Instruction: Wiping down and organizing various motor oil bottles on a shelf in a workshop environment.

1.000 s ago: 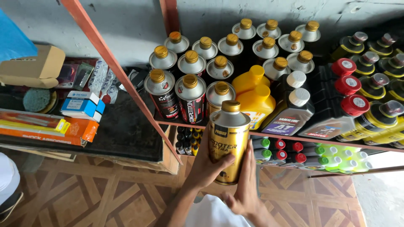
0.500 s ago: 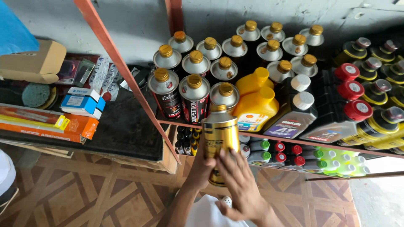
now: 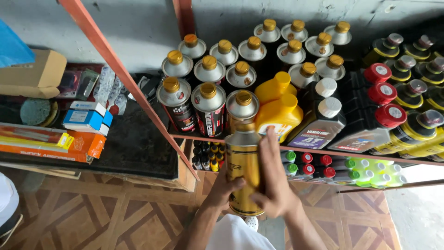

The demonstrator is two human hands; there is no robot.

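Both hands are gripping a gold can point(image 3: 243, 173), upright just in front of the shelf point(image 3: 323, 152). The left hand point(image 3: 225, 185) is curling its grip tightly around the can's lower side, while the right hand point(image 3: 274, 185) is wrapping the front, fingers point(image 3: 268, 148) stretching upward toward the silver cans point(image 3: 208, 109).

Two bare hands raised together, closed around one object.

The left hand point(image 3: 225, 186) cups from the left, fingers curled beneath; the right hand point(image 3: 274, 183) wraps opposite, its fingers point(image 3: 268, 144) stretched upward, both forearms rising from below.
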